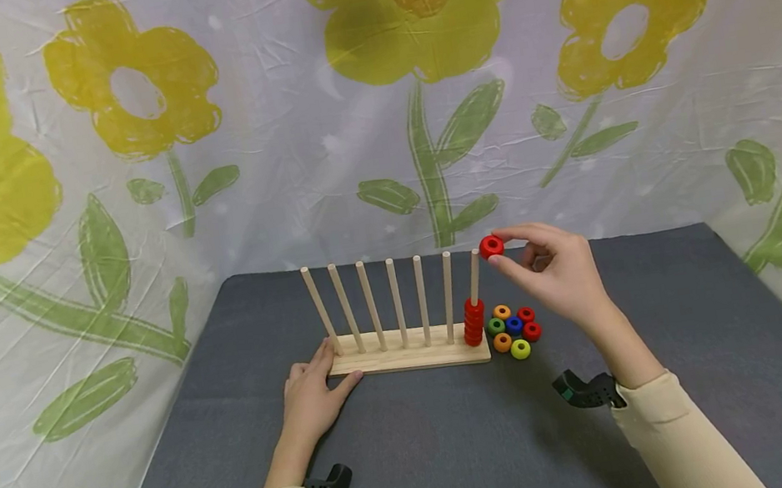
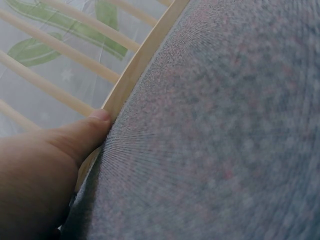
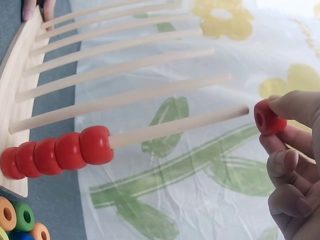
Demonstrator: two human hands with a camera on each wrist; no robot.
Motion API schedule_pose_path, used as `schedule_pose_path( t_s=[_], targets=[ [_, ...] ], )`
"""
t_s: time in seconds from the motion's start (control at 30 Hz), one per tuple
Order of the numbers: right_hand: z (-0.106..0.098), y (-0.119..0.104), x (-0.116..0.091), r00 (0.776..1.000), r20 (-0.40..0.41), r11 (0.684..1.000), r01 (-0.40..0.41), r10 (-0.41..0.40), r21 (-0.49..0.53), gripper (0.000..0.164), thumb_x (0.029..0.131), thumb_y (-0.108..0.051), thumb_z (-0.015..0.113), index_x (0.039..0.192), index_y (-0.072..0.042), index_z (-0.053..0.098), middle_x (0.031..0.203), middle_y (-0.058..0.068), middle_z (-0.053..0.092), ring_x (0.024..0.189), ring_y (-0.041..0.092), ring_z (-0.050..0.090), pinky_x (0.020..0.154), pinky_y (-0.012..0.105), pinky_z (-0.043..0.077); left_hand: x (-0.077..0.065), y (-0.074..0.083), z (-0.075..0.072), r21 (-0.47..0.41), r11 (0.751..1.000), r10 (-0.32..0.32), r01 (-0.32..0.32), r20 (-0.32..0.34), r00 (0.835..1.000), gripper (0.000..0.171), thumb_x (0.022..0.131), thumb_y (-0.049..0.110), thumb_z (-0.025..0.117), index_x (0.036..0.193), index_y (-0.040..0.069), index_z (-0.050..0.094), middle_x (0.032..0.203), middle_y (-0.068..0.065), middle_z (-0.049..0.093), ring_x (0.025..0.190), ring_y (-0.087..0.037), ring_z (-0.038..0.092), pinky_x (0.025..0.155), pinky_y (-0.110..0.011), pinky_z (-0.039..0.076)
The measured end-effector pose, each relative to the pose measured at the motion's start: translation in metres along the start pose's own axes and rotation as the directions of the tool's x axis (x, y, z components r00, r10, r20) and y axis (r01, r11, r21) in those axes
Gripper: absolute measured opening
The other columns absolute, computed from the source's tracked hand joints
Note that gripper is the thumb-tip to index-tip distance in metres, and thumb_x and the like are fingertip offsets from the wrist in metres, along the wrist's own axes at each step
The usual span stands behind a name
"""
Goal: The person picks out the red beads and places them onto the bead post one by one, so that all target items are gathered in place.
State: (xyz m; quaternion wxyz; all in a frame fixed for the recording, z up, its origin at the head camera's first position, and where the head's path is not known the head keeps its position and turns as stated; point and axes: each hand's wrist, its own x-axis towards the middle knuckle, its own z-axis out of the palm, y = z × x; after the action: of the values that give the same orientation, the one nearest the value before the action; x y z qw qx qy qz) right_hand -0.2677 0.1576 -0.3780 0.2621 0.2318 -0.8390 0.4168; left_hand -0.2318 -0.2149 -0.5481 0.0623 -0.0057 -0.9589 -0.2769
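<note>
A wooden peg rack (image 1: 408,359) with a row of upright pegs stands on the dark table. On its rightmost peg sits a stack of several red beads (image 3: 70,150); the other pegs are bare. My right hand (image 1: 554,270) pinches one more red bead (image 3: 270,117) between thumb and fingertips. That bead is beside the tip of the rightmost peg, apart from it, its hole facing the peg in the right wrist view. At the rack's left end, my left hand (image 1: 314,397) holds the base, with the thumb (image 2: 100,117) against its front edge.
Close to the rack's right end lies a cluster of loose beads in orange, green, blue, red and yellow, among them a blue bead (image 1: 514,325) and a yellow bead (image 1: 521,349). A flower-printed cloth (image 1: 288,166) hangs behind the table (image 1: 423,458).
</note>
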Motion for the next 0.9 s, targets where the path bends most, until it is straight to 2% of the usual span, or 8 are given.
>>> schedule_pose_path(
  t_s=[0.23,0.43,0.63,0.9],
  targets=[
    [0.0023,-0.0015,0.002,1.0,0.008,1.0,0.001,-0.001,0.006,0.03,0.09,-0.012,0.087,0.119,-0.009,0.081,0.095,0.004,0.074,0.057,0.01,0.053,0.054,0.021,0.042,0.0002,0.0003,-0.0001,0.001,1.0,-0.007,0.007,0.003,1.0,0.086,0.097,0.047,0.076,0.163,0.006,0.041,0.169,-0.014,0.039,0.121,-0.04,0.049,0.097,-0.054,0.038],
    [0.0047,-0.0019,0.0038,1.0,0.019,1.0,0.002,-0.002,0.006,0.03,0.09,-0.013,0.087,0.12,-0.009,0.081,0.089,0.003,0.071,0.055,0.01,0.052,0.053,0.022,0.042,-0.0006,0.0017,0.0,0.002,1.0,0.009,-0.009,-0.02,1.0,0.084,0.096,0.047,0.078,0.162,0.006,0.044,0.167,-0.015,0.041,0.117,-0.039,0.05,0.094,-0.053,0.038],
    [0.0066,-0.0018,0.0051,1.0,0.023,1.0,0.01,-0.01,0.009,0.03,0.09,-0.013,0.087,0.119,-0.009,0.081,0.085,0.002,0.07,0.054,0.01,0.052,0.053,0.023,0.042,-0.0011,0.002,-0.0002,0.0,1.0,0.011,-0.011,-0.015,1.0,0.083,0.097,0.046,0.077,0.162,0.006,0.044,0.168,-0.014,0.041,0.117,-0.039,0.05,0.094,-0.053,0.039],
    [0.0089,-0.0035,0.0064,0.999,0.026,1.0,0.018,-0.019,0.018,0.03,0.09,-0.013,0.087,0.12,-0.009,0.081,0.096,0.005,0.075,0.055,0.01,0.054,0.053,0.023,0.042,-0.0005,0.0014,0.0004,0.007,1.0,0.006,-0.006,-0.008,1.0,0.085,0.097,0.048,0.077,0.162,0.006,0.043,0.168,-0.014,0.041,0.117,-0.039,0.05,0.094,-0.053,0.039]
  ],
)
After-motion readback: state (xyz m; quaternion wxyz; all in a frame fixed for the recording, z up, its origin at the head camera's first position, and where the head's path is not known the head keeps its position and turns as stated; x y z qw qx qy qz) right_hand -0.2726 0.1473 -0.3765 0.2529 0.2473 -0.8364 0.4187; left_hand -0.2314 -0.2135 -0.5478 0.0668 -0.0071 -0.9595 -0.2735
